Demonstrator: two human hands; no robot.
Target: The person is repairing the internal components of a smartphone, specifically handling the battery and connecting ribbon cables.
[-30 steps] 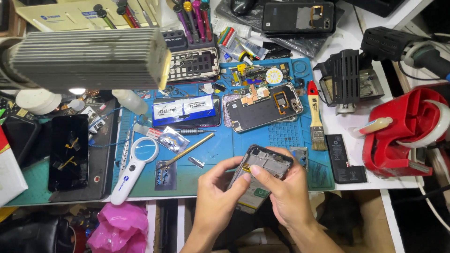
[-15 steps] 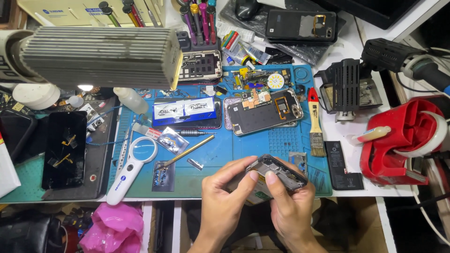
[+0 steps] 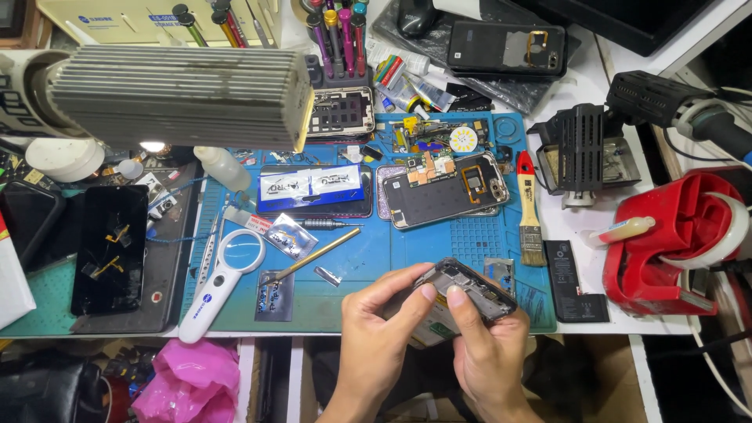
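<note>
Both my hands hold an opened dark phone body (image 3: 479,288) over the front edge of the blue work mat (image 3: 439,251). My left hand (image 3: 376,333) grips its left end, thumb and fingers wrapped around the frame. My right hand (image 3: 487,345) supports it from below on the right, with the index finger pressing on the top of the frame. The phone is tilted, its inner side facing up.
On the mat lie another opened phone (image 3: 442,189), a phone with a blue strip (image 3: 313,190), a magnifier (image 3: 223,283), a thin rod (image 3: 313,254) and a red-handled brush (image 3: 529,207). A dark screen (image 3: 110,247) lies left; a red tape dispenser (image 3: 677,243) stands right; a lamp head (image 3: 176,98) hangs above.
My hands and the phone body have shifted slightly right and down toward the mat's front edge. My right index finger now presses on the frame.
</note>
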